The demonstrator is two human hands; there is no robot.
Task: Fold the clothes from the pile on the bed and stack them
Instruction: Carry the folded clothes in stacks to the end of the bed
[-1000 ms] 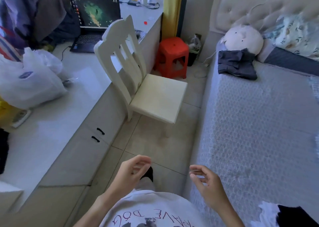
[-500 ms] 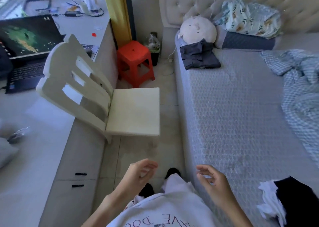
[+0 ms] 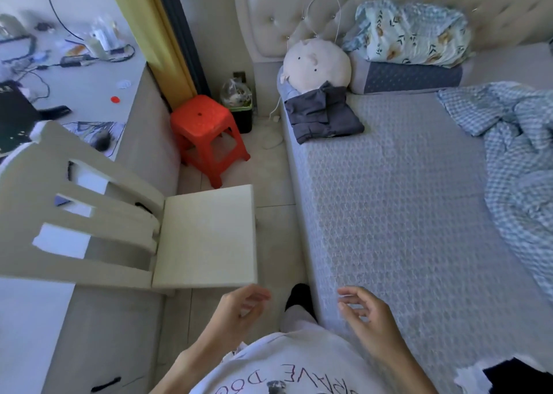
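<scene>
Head view: clothes pile (image 3: 505, 377) cut off at bottom right corner, black and white fabric, apparently on bed (image 3: 398, 214). Folded dark garment (image 3: 323, 115) near headboard, beside round plush (image 3: 317, 66). Checked blanket (image 3: 517, 160) along bed's right side; middle of mattress bare. White chair (image 3: 206, 235) left of narrow floor aisle, red stool (image 3: 206, 130) beyond. Left hand (image 3: 239, 310) and right hand (image 3: 368, 316) loosely curled, holding nothing, over aisle and bed edge.
</scene>
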